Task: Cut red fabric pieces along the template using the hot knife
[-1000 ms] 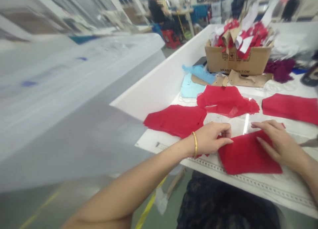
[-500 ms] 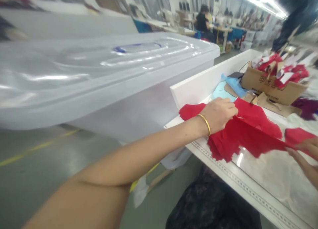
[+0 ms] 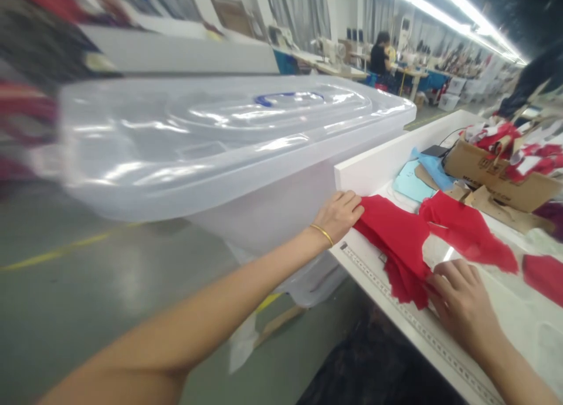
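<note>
A red fabric piece lies over other red cloth at the near left end of the white table. My left hand, with a gold bangle at its wrist, pinches the far left corner of this piece. At its near right edge, my right hand is closed on the cloth, fingertips partly hidden by the hand. Just beyond lies a second red fabric piece, apart from both hands. Another red piece rests at the right edge of the view.
Left of the table stands a large clear plastic bin with its lid on. A cardboard box with red and white scraps sits farther back, by light-blue pieces. A ruler strip runs along the front edge. A person sits in the background.
My left hand has moved to the cloth's left corner. My right hand has come in from the right edge onto the near side of the cloth. The view has shifted slightly.
</note>
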`<state>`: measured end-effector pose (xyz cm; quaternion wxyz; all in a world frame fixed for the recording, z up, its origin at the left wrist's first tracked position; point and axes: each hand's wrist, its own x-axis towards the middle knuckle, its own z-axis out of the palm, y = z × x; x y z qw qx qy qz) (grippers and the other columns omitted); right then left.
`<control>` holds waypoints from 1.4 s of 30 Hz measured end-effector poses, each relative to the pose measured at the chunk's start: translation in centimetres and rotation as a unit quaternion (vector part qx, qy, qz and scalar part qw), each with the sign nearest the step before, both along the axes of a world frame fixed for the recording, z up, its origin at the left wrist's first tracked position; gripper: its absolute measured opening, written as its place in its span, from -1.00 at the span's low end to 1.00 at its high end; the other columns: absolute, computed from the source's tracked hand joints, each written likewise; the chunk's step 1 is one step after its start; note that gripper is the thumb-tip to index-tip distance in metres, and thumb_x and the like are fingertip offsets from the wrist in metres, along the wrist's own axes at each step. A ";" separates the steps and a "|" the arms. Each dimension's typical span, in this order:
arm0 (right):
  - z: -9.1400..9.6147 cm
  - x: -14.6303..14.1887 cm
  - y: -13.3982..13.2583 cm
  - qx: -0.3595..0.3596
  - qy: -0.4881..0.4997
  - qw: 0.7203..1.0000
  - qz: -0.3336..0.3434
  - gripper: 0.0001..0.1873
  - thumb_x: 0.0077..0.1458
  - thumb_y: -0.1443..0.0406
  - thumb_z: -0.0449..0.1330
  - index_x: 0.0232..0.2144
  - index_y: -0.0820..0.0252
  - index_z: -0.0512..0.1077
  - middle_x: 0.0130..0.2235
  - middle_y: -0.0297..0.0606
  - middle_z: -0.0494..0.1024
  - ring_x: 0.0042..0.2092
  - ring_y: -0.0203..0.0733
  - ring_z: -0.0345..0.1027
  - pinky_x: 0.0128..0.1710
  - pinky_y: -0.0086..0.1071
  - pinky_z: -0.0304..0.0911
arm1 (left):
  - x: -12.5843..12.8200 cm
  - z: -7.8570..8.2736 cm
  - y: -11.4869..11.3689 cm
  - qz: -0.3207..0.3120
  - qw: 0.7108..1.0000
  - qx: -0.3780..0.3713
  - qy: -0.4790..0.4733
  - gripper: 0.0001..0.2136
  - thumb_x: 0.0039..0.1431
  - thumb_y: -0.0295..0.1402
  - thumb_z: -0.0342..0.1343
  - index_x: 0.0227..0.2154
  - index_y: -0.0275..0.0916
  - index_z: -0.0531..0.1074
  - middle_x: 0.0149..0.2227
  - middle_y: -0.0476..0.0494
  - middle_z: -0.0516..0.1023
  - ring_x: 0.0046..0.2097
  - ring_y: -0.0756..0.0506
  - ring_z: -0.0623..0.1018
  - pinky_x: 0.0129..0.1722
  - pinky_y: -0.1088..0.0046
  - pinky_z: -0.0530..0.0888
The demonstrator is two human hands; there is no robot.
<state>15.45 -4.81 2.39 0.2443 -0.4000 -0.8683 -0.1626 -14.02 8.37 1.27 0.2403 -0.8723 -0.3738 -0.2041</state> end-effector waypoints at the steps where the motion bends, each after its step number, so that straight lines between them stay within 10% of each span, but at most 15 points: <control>1: -0.1 0.2 -0.2 -0.015 -0.009 1.000 0.009 -0.76 0.26 0.47 0.07 -0.39 0.15 0.44 -0.35 -0.21 0.50 -0.29 -0.13 0.24 -0.31 -0.27 0.14 | -0.1 -0.4 0.0 0.000 1.000 -0.005 -0.002 -0.67 0.36 -0.60 -0.09 -0.45 -0.24 0.47 -0.34 -0.23 0.52 -0.24 -0.18 0.45 -0.26 0.28 0.36; 8: 0.6 4.0 -2.4 -0.095 -0.040 0.994 0.024 -0.76 0.32 0.37 0.07 -0.38 0.15 0.45 -0.39 -0.22 0.51 -0.34 -0.15 0.30 -0.39 -0.30 0.21 | -0.6 -1.2 -0.8 -0.022 0.999 -0.025 -0.042 -0.68 0.23 -0.66 -0.09 -0.28 -0.26 0.56 -0.16 -0.32 0.57 -0.11 -0.24 0.49 -0.20 0.22 0.46; 15: -1.5 12.9 -3.4 -0.045 -0.016 0.969 -0.242 -0.76 0.26 0.25 0.16 -0.09 0.23 0.48 0.01 0.07 0.58 -0.02 0.11 0.50 -0.08 -0.04 0.46 | 1.5 -1.5 0.1 -0.129 0.987 -0.005 -0.100 -0.70 0.30 -0.54 -0.08 -0.16 -0.19 0.55 -0.06 -0.27 0.57 -0.01 -0.29 0.51 -0.01 0.07 0.50; 25: -3.0 14.9 -5.8 -0.117 0.127 0.940 -0.296 -0.77 0.27 0.29 0.11 -0.06 0.15 0.46 -0.16 -0.09 0.62 -0.12 0.04 0.53 -0.14 -0.06 0.49 | 15.9 1.1 -3.9 -0.338 0.934 -0.115 -0.001 -0.78 0.21 -0.64 0.01 -0.26 -0.28 0.52 -0.20 -0.21 0.58 -0.13 -0.17 0.52 -0.06 0.26 0.51; 34: -1.4 16.6 -6.4 0.005 0.304 0.891 -0.338 -0.84 0.25 0.31 0.08 -0.20 0.13 0.46 -0.24 -0.16 0.61 -0.20 -0.05 0.51 -0.16 -0.15 0.44 | 30.3 0.0 -5.6 -0.384 0.912 -0.088 0.119 -0.82 0.31 -0.63 0.01 -0.34 -0.33 0.47 -0.38 -0.23 0.49 -0.23 -0.17 0.47 -0.29 0.32 0.35; 42: 0.1 17.5 -7.1 0.048 0.330 0.859 -0.387 -0.85 0.23 0.30 0.09 -0.25 0.11 0.47 -0.27 -0.19 0.60 -0.24 -0.04 0.51 -0.19 -0.13 0.37 | 32.6 0.0 -5.3 -0.430 0.892 -0.041 0.130 -0.71 0.33 -0.66 -0.02 -0.47 -0.29 0.44 -0.45 -0.17 0.44 -0.29 -0.13 0.42 -0.33 0.33 0.28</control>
